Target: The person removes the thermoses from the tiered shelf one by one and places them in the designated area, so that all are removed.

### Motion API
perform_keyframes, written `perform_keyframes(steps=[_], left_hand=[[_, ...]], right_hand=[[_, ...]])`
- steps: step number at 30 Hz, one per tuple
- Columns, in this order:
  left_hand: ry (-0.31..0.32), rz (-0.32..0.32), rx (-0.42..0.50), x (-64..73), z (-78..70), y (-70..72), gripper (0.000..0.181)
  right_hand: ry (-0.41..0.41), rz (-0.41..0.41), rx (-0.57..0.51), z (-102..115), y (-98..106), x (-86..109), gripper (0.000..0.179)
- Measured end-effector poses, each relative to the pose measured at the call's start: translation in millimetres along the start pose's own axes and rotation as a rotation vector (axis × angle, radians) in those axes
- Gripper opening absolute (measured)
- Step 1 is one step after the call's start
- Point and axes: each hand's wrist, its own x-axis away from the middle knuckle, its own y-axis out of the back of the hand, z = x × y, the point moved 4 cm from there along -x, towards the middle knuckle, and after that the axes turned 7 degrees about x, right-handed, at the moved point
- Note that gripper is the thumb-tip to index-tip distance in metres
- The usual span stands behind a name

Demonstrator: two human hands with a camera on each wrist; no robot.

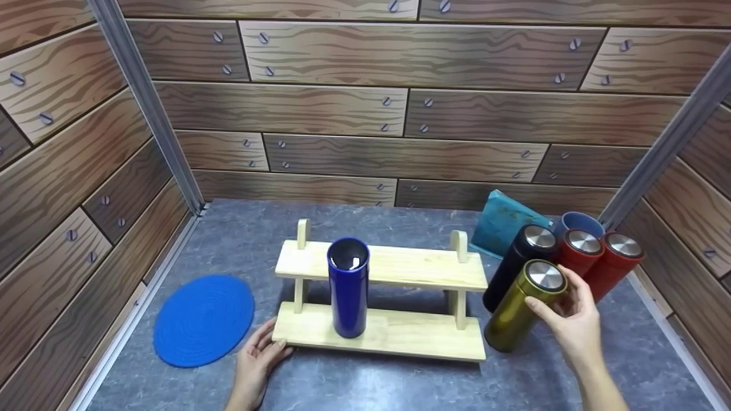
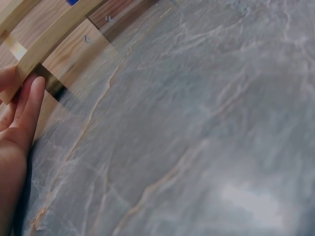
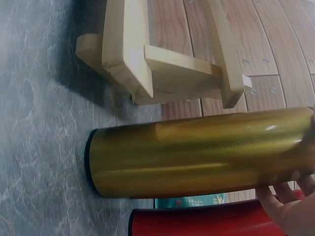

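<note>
A two-tier wooden rack (image 1: pixel 394 265) stands mid-table with a blue flask (image 1: pixel 348 288) upright on its lower shelf. My left hand (image 1: pixel 260 357) rests with straight fingers (image 2: pixel 27 105) against the lower shelf's front left corner (image 2: pixel 47 42). To the right of the rack my right hand (image 1: pixel 565 319) grips the top of a gold flask (image 1: pixel 522 305) with a steel lid; the gold flask (image 3: pixel 197 152) stands on the table. Behind it stand a black flask (image 1: pixel 519 260) and two red flasks (image 1: pixel 599 260).
A round blue mat (image 1: pixel 203 319) lies on the grey table at the left. A teal pouch (image 1: pixel 502 222) and a blue cup (image 1: pixel 579 222) sit in the back right corner. Wood-patterned walls enclose three sides.
</note>
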Motion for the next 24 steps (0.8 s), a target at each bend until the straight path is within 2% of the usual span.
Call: perform_keyframes(steps=[4, 13, 19, 24], left_hand=[[0.004, -0.001, 0.006, -0.3, 0.6, 0.3, 0.066], [0.002, -0.014, 0.005, -1.0, -0.3, 1.8, 0.065], [0.009, -0.022, 0.008, -0.4, 0.3, 1.5, 0.065], [0.01, -0.021, 0.007, -0.9, 0.2, 0.4, 0.064]], right_hand=[[0.029, -0.004, -0.024, 0, 7, 2.6, 0.071], [0.115, -0.048, -0.187, 6, 24, 19.4, 0.056], [0.105, -0.044, -0.103, 1, 30, 38.4, 0.052], [0.114, -0.017, -0.099, -5, 31, 51.0, 0.047]])
